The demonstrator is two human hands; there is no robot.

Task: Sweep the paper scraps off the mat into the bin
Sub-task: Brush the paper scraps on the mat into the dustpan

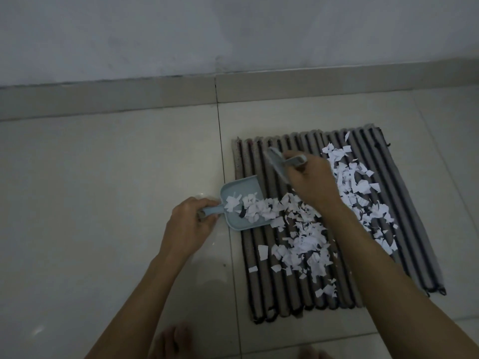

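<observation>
A ribbed grey mat [404,182] lies on the tiled floor, strewn with white paper scraps [305,244] across its middle and right. A light blue dustpan [238,189] rests at the mat's left edge with scraps inside it. My left hand [189,224] grips the dustpan's handle. My right hand [313,182] holds a small blue brush [278,164] above the mat, just behind the dustpan; the brush looks blurred. No bin is in view.
Pale floor tiles [103,203] stretch to the left of the mat. A grey wall [233,35] with a skirting strip runs along the back. My bare feet [176,340] show at the bottom edge.
</observation>
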